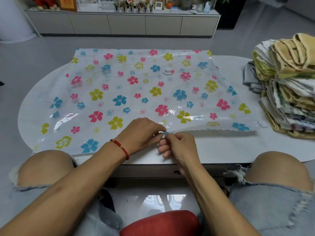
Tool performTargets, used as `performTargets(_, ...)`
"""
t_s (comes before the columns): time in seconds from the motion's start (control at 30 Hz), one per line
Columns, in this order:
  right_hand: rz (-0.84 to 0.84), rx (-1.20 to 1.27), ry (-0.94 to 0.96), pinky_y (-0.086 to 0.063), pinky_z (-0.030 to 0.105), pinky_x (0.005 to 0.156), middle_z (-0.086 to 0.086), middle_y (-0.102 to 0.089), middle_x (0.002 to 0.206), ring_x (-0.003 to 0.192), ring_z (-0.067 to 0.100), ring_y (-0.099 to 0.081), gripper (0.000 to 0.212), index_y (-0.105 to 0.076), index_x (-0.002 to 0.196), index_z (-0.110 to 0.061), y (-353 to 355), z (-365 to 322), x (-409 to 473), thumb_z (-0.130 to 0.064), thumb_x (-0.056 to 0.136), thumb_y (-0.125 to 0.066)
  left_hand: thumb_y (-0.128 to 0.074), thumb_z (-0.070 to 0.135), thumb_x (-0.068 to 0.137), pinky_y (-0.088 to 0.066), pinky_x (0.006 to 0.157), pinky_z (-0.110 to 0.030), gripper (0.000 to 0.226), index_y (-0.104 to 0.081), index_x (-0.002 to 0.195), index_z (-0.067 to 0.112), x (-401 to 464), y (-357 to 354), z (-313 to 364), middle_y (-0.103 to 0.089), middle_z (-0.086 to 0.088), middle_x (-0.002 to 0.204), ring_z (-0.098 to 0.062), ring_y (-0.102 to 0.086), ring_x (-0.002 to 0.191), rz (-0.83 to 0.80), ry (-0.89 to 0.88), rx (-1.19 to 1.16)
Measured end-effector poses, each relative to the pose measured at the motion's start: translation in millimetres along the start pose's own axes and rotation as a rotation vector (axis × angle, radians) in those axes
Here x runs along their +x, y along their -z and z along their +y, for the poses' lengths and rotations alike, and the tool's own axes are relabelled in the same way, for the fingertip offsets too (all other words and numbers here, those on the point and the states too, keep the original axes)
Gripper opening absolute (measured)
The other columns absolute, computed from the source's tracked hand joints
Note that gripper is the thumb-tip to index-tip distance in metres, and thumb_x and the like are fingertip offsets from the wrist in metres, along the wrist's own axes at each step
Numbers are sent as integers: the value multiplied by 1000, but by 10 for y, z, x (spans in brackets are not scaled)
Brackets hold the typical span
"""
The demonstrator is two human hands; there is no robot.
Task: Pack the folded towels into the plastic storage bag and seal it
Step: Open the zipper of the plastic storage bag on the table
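Note:
A clear plastic storage bag (136, 86) printed with pink, blue and yellow flowers lies flat across the white table (221, 147), a round white valve (167, 71) near its middle. Both hands meet at the bag's near edge. My left hand (141, 133), with a red bracelet on the wrist, pinches that edge. My right hand (179, 145) pinches a small light-blue clip (165, 133) at the same spot. A tall stack of folded towels (288, 86), yellow, white and grey, stands on the table's right side, outside the bag.
The table's near edge runs just in front of my knees (46, 166). A red stool seat (162, 223) shows below. A long low cabinet (122, 23) with ornaments stands across the grey floor behind the table.

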State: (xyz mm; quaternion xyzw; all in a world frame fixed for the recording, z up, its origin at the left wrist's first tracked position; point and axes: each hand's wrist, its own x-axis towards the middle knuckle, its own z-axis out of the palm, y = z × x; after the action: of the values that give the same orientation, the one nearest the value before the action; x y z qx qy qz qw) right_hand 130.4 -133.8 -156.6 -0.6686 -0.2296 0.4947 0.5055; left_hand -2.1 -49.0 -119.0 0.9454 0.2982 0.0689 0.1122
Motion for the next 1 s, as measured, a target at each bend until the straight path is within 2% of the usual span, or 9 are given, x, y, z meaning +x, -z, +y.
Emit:
performTargets(0.1,61,-95,18,-38,21,36,3,-65,49,35,15,-49,28,-65,67,-4,0,-5,-26,-14,93,-61,-52,28,96,-51,68,-41,22,-71,89,20,16,18,2,-70,-4,76,-24,-62,71,-51,25,48)
performTargets(0.23,136,-84,10,-40,19,36,2,-64,47,31,13,-49,23,-62,66,-4,-55,-19,-58,-8,89,-61,-49,17,92,-46,64,-40,20,-51,72,19,2,6,64,-50,-1,61,-25,-50,59,-38,30,128)
performTargets(0.4,185,-53,8,-38,18,34,6,-62,47,30,13,-48,21,-65,68,6,-88,22,-160,-6,84,-60,-47,9,96,-51,63,-42,17,-58,83,9,60,74,60,-61,-12,68,-34,-60,62,122,72,184)
performTargets(0.53,153,-101,20,-42,19,37,9,-64,47,31,16,-51,27,-68,66,11,-51,-1,-218,-8,83,-59,-46,8,97,-52,60,-42,26,-49,120,19,40,76,-28,-59,-9,80,-29,-56,63,129,23,149)
performTargets(0.67,123,-160,18,-45,22,39,11,-68,53,36,18,-55,29,-69,74,14,-23,-65,-244,-10,88,-57,-19,28,92,-43,53,-41,41,-57,104,19,-78,-51,-37,-50,-8,91,-27,-50,69,44,-49,174)
performTargets(0.77,98,-596,173,-56,33,56,5,-75,68,58,26,-68,28,-70,76,-2,46,-70,-271,-22,93,-57,-33,36,94,-49,63,-41,40,-58,124,27,-94,-145,-51,-55,0,115,-23,-58,92,-9,41,153)
performTargets(0.83,170,-940,476,-51,35,66,2,-74,84,77,28,-68,24,-73,85,-17,99,-88,-326,-31,96,-58,-45,39,95,-52,68,-41,39,-53,132,31,-84,-207,-55,-53,4,122,-19,-59,98,-24,63,112)
performTargets(0.9,119,-1003,740,-48,33,68,-2,-71,104,86,23,-67,16,-75,104,-25,133,-168,-354,-28,97,-61,-49,40,95,-54,72,-41,43,-49,136,31,-76,-216,-45,-52,5,122,-18,-58,99,-40,85,50)
performTargets(1.0,18,-1251,698,-49,35,74,-7,-66,123,110,22,-61,26,-67,120,-26,150,-231,-322,-25,101,-49,-52,44,93,-52,83,-43,52,-42,142,30,-63,-221,-63,-51,3,130,-20,-56,109,-33,108,61)
